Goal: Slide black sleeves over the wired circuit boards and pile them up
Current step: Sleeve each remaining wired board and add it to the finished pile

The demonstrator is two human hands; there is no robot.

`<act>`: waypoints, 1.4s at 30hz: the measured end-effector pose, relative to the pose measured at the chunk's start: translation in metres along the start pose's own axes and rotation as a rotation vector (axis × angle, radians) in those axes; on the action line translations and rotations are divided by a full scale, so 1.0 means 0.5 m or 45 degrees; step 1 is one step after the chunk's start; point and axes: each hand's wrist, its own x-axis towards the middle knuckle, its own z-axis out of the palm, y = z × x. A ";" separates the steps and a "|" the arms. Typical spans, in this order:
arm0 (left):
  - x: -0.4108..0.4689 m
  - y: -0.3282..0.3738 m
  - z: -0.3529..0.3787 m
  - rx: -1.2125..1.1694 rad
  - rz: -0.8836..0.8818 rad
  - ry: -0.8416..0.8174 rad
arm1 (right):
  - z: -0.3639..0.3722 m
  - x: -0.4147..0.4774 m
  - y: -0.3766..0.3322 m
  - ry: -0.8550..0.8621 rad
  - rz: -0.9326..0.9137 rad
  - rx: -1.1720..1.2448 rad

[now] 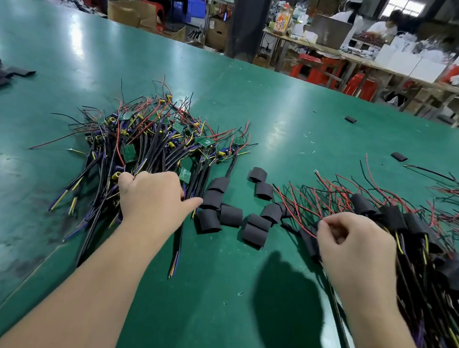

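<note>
As left hand [154, 197] grips — right hand [358, 250] pinches wires [305, 231].

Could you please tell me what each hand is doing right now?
Left hand: fingers curled round unsleeved board cables.
Right hand: closed, pinching a sleeved board.

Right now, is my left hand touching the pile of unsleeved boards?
Touching. The head view shows the left hand lying on the unsleeved boards pile, its fingers curled down into it at the near edge.
</note>
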 end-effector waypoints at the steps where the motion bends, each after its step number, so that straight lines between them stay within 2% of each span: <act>1: 0.002 0.000 -0.002 0.021 -0.008 -0.025 | 0.006 -0.005 -0.007 -0.013 -0.029 0.022; 8: -0.011 0.010 -0.017 0.031 -0.065 -0.057 | 0.034 -0.026 -0.030 -0.123 -0.092 0.129; 12: -0.026 0.014 -0.028 0.255 0.063 -0.177 | 0.040 -0.031 -0.031 -0.174 -0.089 0.150; 16: -0.036 0.008 -0.031 0.197 0.100 -0.256 | 0.042 -0.039 -0.042 -0.206 -0.147 0.169; 19: -0.039 0.008 -0.033 -0.096 0.064 -0.141 | 0.042 -0.044 -0.051 -0.201 -0.174 0.187; 22: -0.035 0.012 -0.047 -0.729 0.040 0.059 | 0.043 -0.045 -0.052 -0.194 -0.164 0.212; 25: -0.035 0.017 -0.063 -1.188 0.250 0.200 | 0.041 -0.046 -0.055 -0.190 -0.111 0.301; 27: -0.045 0.024 -0.072 -1.376 0.458 0.101 | 0.040 -0.047 -0.057 -0.238 0.000 0.472; 29: -0.056 0.031 -0.073 -1.466 0.652 -0.090 | 0.037 -0.045 -0.066 -0.358 0.203 0.800; 32: -0.067 0.038 -0.069 -1.482 0.786 -0.260 | 0.036 -0.036 -0.082 -0.570 0.613 1.628; 33: -0.069 0.040 -0.068 -1.492 0.796 -0.279 | 0.032 -0.032 -0.084 -0.628 0.693 1.885; 35: -0.069 0.039 -0.066 -1.471 0.796 -0.279 | 0.021 -0.023 -0.075 -0.654 0.699 2.248; 37: -0.065 0.035 -0.062 -1.379 0.796 -0.259 | 0.008 -0.016 -0.064 -0.628 0.604 2.359; 40: -0.059 0.026 -0.056 -1.183 0.819 -0.198 | 0.003 -0.011 -0.061 -0.543 0.591 2.241; 42: -0.060 0.026 -0.055 -1.159 0.796 -0.161 | 0.007 -0.012 -0.063 -0.540 0.608 2.144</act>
